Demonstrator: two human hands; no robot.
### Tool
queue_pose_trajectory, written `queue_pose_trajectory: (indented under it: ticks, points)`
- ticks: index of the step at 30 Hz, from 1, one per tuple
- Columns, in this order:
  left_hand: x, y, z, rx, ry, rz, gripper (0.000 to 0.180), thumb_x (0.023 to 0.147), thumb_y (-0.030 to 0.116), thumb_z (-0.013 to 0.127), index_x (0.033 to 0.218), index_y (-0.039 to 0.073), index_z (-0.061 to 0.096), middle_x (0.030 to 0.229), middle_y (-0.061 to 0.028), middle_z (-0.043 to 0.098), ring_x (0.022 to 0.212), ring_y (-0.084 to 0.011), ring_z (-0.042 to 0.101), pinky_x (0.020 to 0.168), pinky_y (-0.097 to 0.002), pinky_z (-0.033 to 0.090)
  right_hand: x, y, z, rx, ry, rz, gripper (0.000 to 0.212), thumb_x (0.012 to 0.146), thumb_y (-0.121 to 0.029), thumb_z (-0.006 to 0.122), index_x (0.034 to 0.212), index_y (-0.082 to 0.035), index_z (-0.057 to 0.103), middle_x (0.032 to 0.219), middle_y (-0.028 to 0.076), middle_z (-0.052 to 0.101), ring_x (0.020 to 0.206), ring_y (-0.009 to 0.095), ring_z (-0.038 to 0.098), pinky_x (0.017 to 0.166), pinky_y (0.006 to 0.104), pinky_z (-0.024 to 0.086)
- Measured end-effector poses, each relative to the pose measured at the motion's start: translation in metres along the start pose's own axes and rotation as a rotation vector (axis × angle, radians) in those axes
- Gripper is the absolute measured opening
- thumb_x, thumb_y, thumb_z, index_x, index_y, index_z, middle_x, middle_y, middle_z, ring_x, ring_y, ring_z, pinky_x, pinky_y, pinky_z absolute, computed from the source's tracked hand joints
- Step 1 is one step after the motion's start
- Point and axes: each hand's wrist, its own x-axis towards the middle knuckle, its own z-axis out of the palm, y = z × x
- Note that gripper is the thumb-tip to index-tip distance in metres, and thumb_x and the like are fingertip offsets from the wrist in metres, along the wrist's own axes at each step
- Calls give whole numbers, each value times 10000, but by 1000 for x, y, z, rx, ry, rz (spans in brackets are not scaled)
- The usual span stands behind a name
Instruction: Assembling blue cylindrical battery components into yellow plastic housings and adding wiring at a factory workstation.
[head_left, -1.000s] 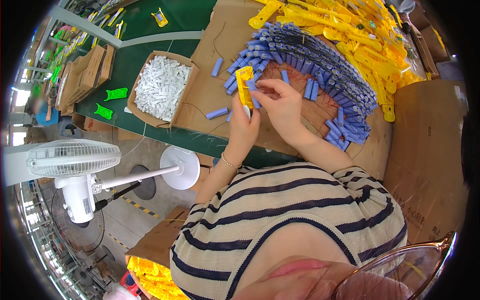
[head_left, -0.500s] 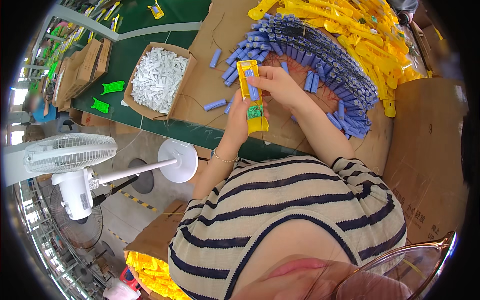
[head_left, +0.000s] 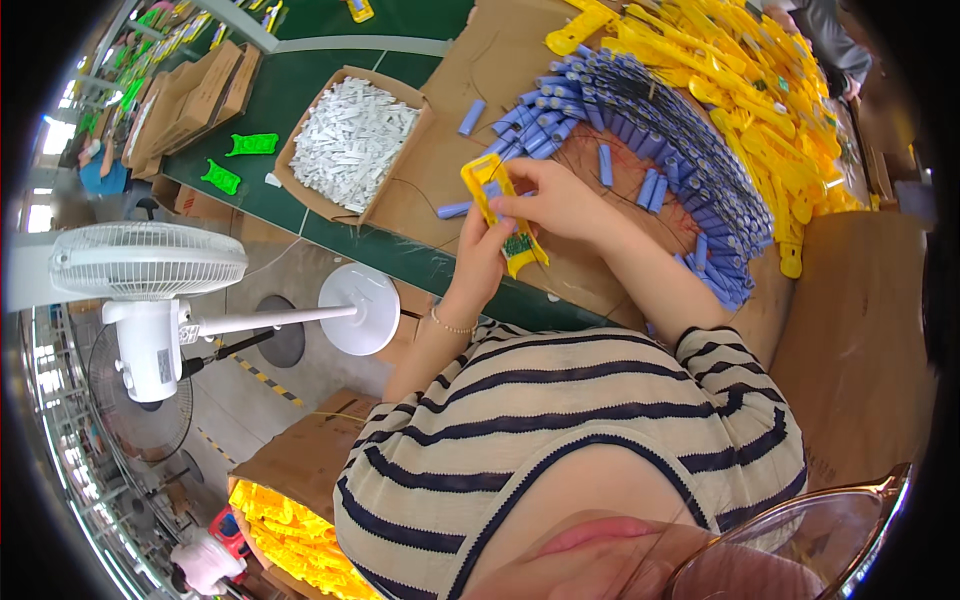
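Note:
My left hand grips a yellow plastic casing from below, holding it tilted above the cardboard-covered bench. A green circuit board sits in the casing's lower half, and a blue cylindrical battery cell lies in its upper half. My right hand has its thumb and fingertips closed at the casing, touching the cell or the rim beside it; the exact contact is hidden. Past my hands, many more blue cells with thin wires are massed in a curved pile.
Yellow casings are heaped at the far right. A carton of small white pieces stands left of my hands, beside two green plastic frames. A white fan stands at the left, and a box of yellow parts is low beside me.
The casing has tipped, its upper end leaning left. My right thumb and fingers have moved lower along it, over the cell. The whole view has shifted slightly.

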Motion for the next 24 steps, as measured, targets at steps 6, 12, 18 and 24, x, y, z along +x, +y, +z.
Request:
queue_pose_trajectory:
  ticks: [6,12,18,24]
  points:
    - [-38,23,-27,39,244,71,348,939,189,429,1265,79,376,1090,-126,546,855,-216,602,737,-347,517,108,-27,3,-653,20,-327,252,795,-201,630,972,-25,661,837,91,662,727,178,616,650,303,489]
    - [-50,31,-45,26,298,137,336,944,201,426,1253,82,369,1060,-138,552,797,-196,584,701,-329,508,206,-12,55,-1359,-385,-366,177,769,-167,599,892,-82,694,910,131,667,848,297,637,705,390,510]
    - [-60,33,-54,-15,334,148,323,940,173,434,1241,73,374,1045,-129,554,799,-184,582,707,-321,502,228,-18,73,-1529,-816,-173,203,698,-109,678,900,-112,700,860,105,673,831,268,644,660,385,503]
    - [-60,39,-55,-21,339,142,332,937,163,442,1250,71,376,1032,-115,560,807,-174,587,710,-311,500,222,-11,74,-1647,-794,-199,217,746,-97,634,955,-87,687,953,119,663,902,277,634,709,394,511]
